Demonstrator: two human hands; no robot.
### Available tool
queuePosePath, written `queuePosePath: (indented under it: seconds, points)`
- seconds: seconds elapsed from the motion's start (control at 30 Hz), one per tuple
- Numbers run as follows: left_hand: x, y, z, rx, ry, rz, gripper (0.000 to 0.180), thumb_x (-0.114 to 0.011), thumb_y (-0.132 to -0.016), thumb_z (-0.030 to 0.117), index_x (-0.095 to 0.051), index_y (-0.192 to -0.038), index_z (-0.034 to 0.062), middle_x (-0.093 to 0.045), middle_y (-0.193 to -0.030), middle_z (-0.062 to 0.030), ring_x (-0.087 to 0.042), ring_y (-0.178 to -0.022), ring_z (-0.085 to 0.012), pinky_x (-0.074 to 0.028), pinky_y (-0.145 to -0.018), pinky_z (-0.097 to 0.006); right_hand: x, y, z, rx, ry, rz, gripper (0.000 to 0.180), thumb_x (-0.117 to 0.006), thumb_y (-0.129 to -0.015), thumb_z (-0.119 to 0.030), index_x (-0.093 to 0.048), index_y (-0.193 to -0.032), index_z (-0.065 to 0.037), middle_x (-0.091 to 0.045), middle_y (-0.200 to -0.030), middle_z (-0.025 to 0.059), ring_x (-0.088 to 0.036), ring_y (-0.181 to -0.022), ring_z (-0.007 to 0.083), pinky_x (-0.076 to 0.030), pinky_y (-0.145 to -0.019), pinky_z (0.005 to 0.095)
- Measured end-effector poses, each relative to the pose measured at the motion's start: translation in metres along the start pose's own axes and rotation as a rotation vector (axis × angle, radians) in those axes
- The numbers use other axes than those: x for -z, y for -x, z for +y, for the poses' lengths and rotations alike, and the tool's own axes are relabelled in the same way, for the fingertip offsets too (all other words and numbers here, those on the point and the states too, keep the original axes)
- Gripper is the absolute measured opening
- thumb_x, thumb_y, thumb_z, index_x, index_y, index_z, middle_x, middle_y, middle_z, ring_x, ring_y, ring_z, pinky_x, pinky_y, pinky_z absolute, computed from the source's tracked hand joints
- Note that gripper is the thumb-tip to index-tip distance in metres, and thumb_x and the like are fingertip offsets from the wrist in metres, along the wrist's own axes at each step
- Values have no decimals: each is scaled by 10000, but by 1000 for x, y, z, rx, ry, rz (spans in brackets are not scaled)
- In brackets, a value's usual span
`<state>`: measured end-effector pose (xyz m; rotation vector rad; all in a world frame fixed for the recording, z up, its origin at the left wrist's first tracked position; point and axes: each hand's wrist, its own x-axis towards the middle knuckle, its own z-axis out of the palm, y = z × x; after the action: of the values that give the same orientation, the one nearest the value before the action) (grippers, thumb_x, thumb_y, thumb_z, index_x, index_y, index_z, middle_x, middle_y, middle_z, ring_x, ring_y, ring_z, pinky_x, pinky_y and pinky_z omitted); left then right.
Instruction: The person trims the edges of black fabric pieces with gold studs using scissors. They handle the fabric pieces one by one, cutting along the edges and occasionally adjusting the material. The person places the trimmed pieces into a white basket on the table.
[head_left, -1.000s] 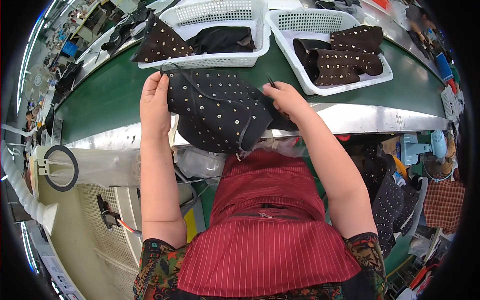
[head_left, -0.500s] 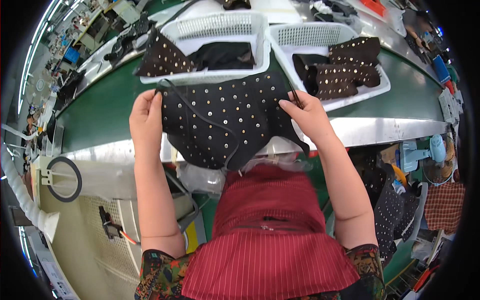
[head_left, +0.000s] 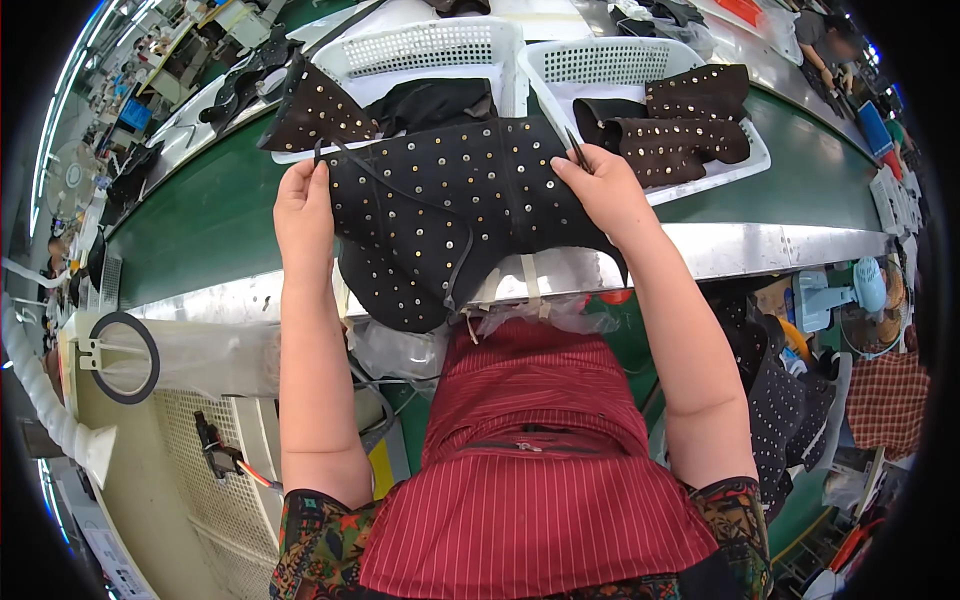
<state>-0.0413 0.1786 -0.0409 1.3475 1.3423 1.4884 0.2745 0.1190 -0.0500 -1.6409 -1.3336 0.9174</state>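
Note:
A black studded boot upper (head_left: 430, 200) hangs spread between my two hands, with rows of silver and gold-toned studs over it. At its upper left corner, my left hand (head_left: 303, 205) pinches the edge between thumb and fingers. My right hand (head_left: 605, 190) grips the upper right edge. A thin dark pointed piece (head_left: 577, 148) sticks up from the right fingers; I cannot make out what it is. One narrow black strip (head_left: 410, 198) lies loosely across the studded face. The upper's lower edge dangles over the metal table edge, above my lap.
Beyond the upper stand two white plastic baskets, left (head_left: 425, 50) and right (head_left: 600, 65), holding dark brown studded pieces (head_left: 680, 145). The green work surface (head_left: 820, 180) has a metal front edge (head_left: 770, 250). More studded pieces (head_left: 770, 430) hang at right, near a blue fan (head_left: 868, 285).
Both hands have shifted slightly, and the upper has risen a little and its top edge tilts more, higher on the right. My hold on both sides is unchanged.

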Motion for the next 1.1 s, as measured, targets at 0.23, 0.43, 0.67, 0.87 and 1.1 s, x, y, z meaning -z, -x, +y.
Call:
queuePosePath:
  seconds: [0.23, 0.43, 0.67, 0.87, 1.1]
  points:
    - [-2, 5, -19, 21, -107, -184, 254, -596, -902, 168, -583, -1067, -26, -626, -927, -38, -554, -826, -82, -440, -749, -215, -23, -9, -5, -14, -153, 92, 340, -583, -853, -241, -593, -980, 74, -643, -835, 175, -609, -768, 230, -463, -718, 329]
    - [-12, 3, -19, -80, -327, -151, 159, -594, -880, 139, -600, -876, -19, -590, -705, -8, -504, -653, -70, -433, -620, -238, -29, -6, -9, 151, -100, 101, 274, -593, -839, -193, -550, -870, 76, -616, -780, 159, -575, -717, 195, -451, -686, 327]
    - [-6, 21, 19, -64, -155, -153, 92, -572, -896, 73, -604, -922, -10, -598, -762, 27, -510, -695, -23, -415, -630, -180, -6, 6, 7, 32, -196, 73, 198, -612, -846, -127, -564, -884, 61, -606, -773, 69, -516, -706, 102, -442, -663, 270]
    - [12, 63, 81, 49, 104, -296, 94, -563, -889, 17, -605, -967, -17, -627, -818, -1, -555, -698, -39, -446, -626, -179, 47, 66, -29, -178, -399, -122, 208, -629, -840, -129, -611, -992, 11, -634, -848, 43, -588, -761, 93, -486, -688, 251]
    - [-14, 69, 42, 276, 225, -307, 103, -550, -906, 57, -609, -974, 5, -640, -826, -10, -569, -676, -48, -449, -588, -183, 46, 54, 18, -83, -281, -17, 181, -622, -849, -124, -597, -951, 24, -618, -800, 19, -546, -713, 64, -454, -643, 225]
